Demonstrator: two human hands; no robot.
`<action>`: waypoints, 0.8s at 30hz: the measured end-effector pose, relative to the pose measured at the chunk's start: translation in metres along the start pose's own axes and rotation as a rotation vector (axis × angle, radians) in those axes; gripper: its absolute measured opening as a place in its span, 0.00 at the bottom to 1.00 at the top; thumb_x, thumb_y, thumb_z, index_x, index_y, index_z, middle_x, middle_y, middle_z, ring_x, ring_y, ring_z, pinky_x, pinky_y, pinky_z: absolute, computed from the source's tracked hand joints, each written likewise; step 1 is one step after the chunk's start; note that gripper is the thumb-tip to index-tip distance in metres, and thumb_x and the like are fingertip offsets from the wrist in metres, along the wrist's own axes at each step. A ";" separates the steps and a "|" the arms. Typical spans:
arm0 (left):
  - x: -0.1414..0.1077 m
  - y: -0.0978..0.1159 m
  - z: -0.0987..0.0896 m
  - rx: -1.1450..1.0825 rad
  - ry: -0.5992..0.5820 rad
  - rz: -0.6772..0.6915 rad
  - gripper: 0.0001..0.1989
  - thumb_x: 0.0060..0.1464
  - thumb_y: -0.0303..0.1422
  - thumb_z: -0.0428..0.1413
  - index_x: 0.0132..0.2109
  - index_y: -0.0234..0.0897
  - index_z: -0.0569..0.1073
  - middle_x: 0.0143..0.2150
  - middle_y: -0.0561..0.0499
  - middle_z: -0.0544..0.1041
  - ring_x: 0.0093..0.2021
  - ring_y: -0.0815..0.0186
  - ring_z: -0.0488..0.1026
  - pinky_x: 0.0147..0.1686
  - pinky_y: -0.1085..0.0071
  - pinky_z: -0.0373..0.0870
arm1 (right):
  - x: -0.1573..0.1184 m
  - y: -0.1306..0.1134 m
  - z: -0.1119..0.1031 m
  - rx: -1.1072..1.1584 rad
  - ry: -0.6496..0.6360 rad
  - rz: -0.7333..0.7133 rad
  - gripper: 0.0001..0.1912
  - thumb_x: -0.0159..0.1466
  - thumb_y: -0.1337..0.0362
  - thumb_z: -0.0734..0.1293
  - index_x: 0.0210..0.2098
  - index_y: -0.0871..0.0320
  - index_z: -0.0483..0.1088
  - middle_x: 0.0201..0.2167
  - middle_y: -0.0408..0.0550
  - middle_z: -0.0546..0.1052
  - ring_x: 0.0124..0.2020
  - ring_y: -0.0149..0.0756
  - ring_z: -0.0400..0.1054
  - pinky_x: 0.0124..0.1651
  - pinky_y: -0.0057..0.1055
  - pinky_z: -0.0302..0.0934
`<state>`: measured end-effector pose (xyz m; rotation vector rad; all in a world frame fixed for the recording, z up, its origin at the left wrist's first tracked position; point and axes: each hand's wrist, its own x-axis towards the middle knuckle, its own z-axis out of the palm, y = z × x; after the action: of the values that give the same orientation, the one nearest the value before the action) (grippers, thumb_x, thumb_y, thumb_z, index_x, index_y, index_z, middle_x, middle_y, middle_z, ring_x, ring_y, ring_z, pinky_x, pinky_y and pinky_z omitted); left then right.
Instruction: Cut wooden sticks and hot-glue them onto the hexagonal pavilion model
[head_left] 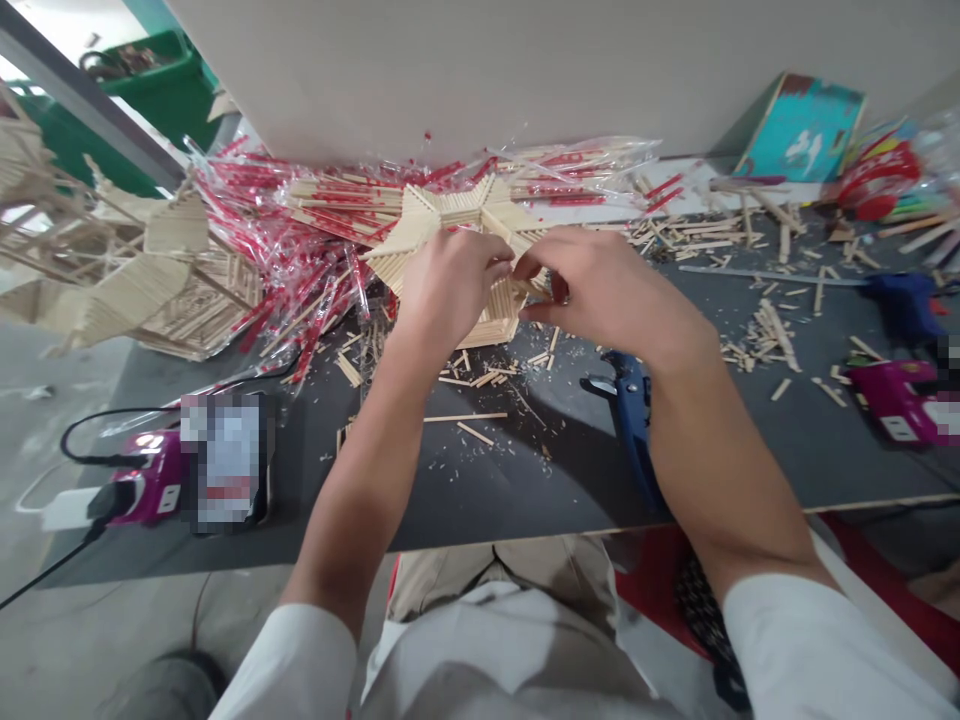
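The stick model is under your hands, toward the far side of the dark table; several slatted panels are already in place around its top, while I can't tell how much building is left below. Your left hand curls over the panels and your right hand bends in at the right, though whether either grips anything is unclear. Beyond lie stick offcuts, a blue cutter and, leftward, a larger stick structure
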<state>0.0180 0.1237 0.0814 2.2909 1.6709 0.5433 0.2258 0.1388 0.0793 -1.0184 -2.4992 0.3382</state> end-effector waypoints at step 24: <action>-0.005 -0.012 -0.010 0.033 0.029 0.056 0.13 0.61 0.36 0.65 0.52 0.39 0.82 0.49 0.46 0.86 0.54 0.50 0.80 0.65 0.49 0.67 | 0.000 -0.002 -0.003 0.033 -0.021 -0.053 0.14 0.64 0.60 0.76 0.49 0.53 0.81 0.61 0.55 0.74 0.58 0.55 0.71 0.63 0.53 0.64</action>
<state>0.0023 0.1224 0.0847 2.3700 1.6454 0.5671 0.2257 0.1381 0.0823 -0.9390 -2.5258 0.3740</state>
